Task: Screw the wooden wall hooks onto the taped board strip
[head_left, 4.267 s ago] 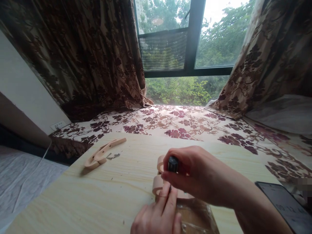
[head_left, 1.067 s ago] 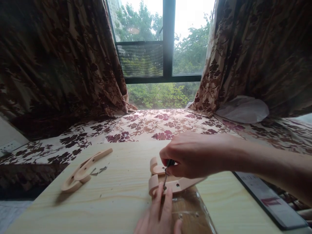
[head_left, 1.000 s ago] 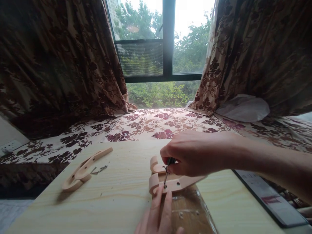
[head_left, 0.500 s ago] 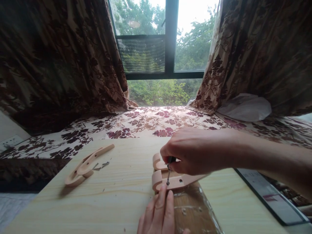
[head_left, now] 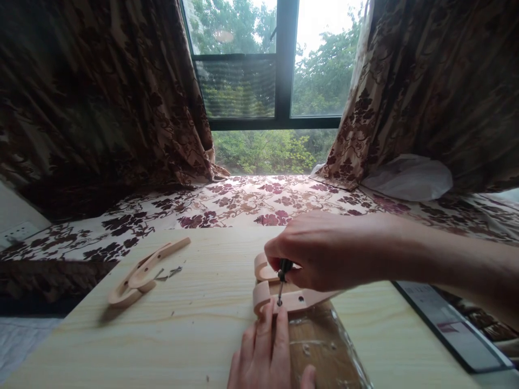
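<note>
My right hand (head_left: 314,248) is closed around the dark handle of a screwdriver (head_left: 285,266). The screwdriver's thin shaft points down into a hole near the curled end of a pale wooden hook (head_left: 290,302). A second dark hole shows farther right along that hook. My left hand (head_left: 261,348) lies with its fingers stretched out, fingertips on the near edge of the hook beside the driver tip. Both rest over a brown wooden board (head_left: 318,343) partly covered in clear plastic wrap. Just behind, another wooden hook (head_left: 264,269) is partly hidden by my right hand.
On the pale wooden tabletop (head_left: 174,346), two more curved wooden hooks (head_left: 150,270) lie at the left, with several screws (head_left: 173,272) beside them. A dark-edged flat panel (head_left: 450,327) is at the right. Behind are a floral-covered ledge (head_left: 243,205) and a white plastic bag (head_left: 409,178).
The screwdriver remains in the hook's hole, with my right hand barely shifted. My left hand has edged slightly forward and its thumb shows more. The view has tilted slightly.
</note>
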